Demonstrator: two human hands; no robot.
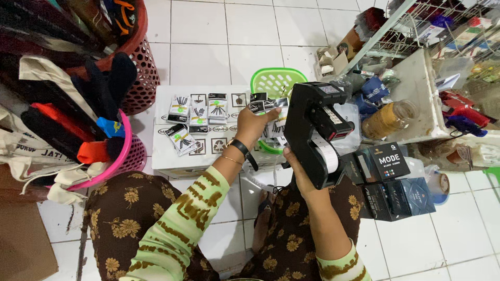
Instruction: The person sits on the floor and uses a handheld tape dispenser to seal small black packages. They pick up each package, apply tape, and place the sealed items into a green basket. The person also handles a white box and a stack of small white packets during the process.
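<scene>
A white tiled floor [208, 31] is seen, with a flat white cardboard box [161, 151] on it carrying small packets [198, 115]; a green basket [276, 80] stands behind, red and pink baskets [136, 67] to the left. The left hand [253, 126] is raised, its grip clamped on a black-and-white packet [266, 104]. The right hand [297, 171] is wrapped around a black label gun [312, 130], held just beside the packet.

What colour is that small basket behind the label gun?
Bright green, with a lattice wall; the head view shows the basket just beyond the black label gun.
</scene>
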